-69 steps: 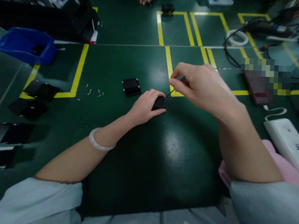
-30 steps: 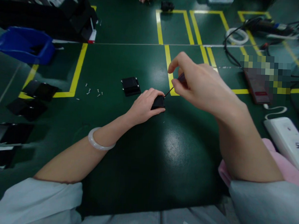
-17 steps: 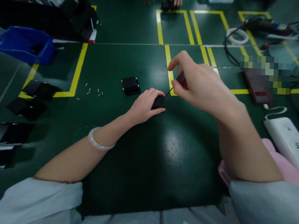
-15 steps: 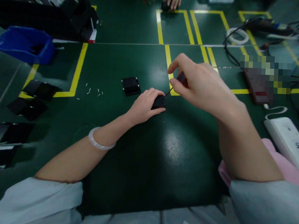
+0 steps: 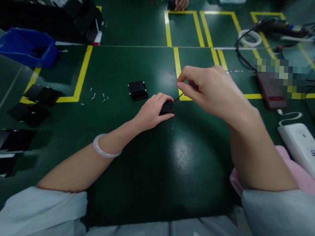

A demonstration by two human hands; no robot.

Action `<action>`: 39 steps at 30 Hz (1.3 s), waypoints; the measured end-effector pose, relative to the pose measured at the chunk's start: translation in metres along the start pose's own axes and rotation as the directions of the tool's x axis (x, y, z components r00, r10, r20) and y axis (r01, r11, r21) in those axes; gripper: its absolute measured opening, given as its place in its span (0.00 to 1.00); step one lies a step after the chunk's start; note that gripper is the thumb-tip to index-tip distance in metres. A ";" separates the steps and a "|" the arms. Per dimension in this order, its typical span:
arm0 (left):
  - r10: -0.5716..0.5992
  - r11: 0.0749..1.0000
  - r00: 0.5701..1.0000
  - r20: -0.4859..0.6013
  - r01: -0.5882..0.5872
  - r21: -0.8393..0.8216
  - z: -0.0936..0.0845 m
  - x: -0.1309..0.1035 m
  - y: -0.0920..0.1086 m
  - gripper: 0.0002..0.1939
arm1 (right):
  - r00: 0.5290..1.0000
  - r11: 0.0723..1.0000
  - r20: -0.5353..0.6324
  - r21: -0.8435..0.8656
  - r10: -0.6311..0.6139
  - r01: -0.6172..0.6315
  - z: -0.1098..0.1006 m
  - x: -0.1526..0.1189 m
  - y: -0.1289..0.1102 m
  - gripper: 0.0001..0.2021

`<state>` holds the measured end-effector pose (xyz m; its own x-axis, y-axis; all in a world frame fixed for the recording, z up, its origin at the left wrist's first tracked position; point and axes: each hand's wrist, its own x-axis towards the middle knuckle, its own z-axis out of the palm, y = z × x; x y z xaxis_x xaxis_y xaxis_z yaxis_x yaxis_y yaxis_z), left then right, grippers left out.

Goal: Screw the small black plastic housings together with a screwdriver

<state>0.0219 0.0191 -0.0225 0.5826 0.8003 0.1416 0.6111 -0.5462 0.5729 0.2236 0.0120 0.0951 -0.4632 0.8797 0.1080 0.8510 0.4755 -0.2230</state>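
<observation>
My left hand [image 5: 155, 111] grips a small black block-like part [image 5: 167, 107] against the green tabletop, fingers on its far side and thumb on its near side. In my right hand [image 5: 208, 87] is a screwdriver [image 5: 178, 97], its handle mostly hidden by my fingers. The thin dark shaft slants down, with its tip at the right end of the black part. Just beyond my left hand lies another black part [image 5: 138, 90] with shiny screws at its corners. Several small loose screws [image 5: 94, 95] are scattered to the left.
Several black parts [image 5: 29, 114] line the left side, below a blue bin [image 5: 27, 48]. A phone-like device [image 5: 272, 91], a white power strip [image 5: 302, 148], a pink cloth [image 5: 288, 169] and cables lie at right. Another person's hand [image 5: 181, 1] holds something dark at the far edge.
My right fingers have closed in around the screwdriver handle, and the hand has turned slightly. My left hand and the black part stay put. The other person's hand shifted slightly left.
</observation>
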 end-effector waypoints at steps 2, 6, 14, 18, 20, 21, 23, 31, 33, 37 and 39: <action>-0.003 1.000 1.000 0.000 0.003 -0.001 0.000 0.000 0.000 0.20 | 1.000 1.000 -0.001 -0.022 0.018 -0.018 0.000 0.000 -0.001 0.17; -0.010 1.000 1.000 0.004 0.010 -0.001 0.000 0.000 0.000 0.20 | 1.000 1.000 -0.018 -0.025 0.014 -0.014 0.002 0.000 -0.001 0.19; -0.018 1.000 1.000 0.011 0.018 0.005 0.000 0.000 0.001 0.20 | 0.999 0.999 0.001 -0.014 0.036 -0.035 0.002 0.001 -0.001 0.17; -0.011 1.000 1.000 0.005 0.011 0.004 0.000 0.000 0.000 0.20 | 1.000 0.999 -0.005 0.036 0.011 -0.011 0.002 0.001 0.000 0.19; -0.010 1.000 1.000 0.003 0.010 0.000 0.000 0.000 0.000 0.20 | 1.000 0.999 0.001 0.053 0.005 -0.005 0.003 0.001 0.000 0.17; -0.007 1.000 1.000 0.003 0.007 -0.001 0.000 0.000 0.000 0.20 | 1.000 0.999 0.004 0.051 0.007 -0.008 0.003 0.001 0.000 0.16; 0.000 1.000 1.000 0.000 0.000 -0.001 0.000 0.000 0.000 0.20 | 1.000 0.999 0.004 0.032 0.018 -0.018 0.003 0.001 0.001 0.15; -0.009 1.000 1.000 0.002 0.009 0.003 0.000 0.000 0.000 0.20 | 1.000 1.000 -0.007 0.027 0.004 -0.004 0.001 0.000 -0.001 0.16; 0.000 1.000 1.000 -0.001 0.000 0.002 0.000 0.000 0.000 0.20 | 1.000 1.000 0.000 0.023 0.019 -0.019 0.002 0.001 0.000 0.16; 0.000 1.000 1.000 0.001 0.000 0.003 0.000 0.000 0.000 0.20 | 1.000 1.000 0.001 0.013 0.020 -0.020 0.003 0.001 0.000 0.17; -0.007 1.000 1.000 0.000 0.007 0.003 0.000 0.000 0.000 0.20 | 1.000 1.000 -0.005 0.017 0.011 -0.011 0.002 0.000 -0.001 0.17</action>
<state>0.0221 0.0187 -0.0223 0.5780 0.8043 0.1378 0.6167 -0.5411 0.5717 0.2224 0.0120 0.0928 -0.4523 0.8850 0.1101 0.8519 0.4653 -0.2406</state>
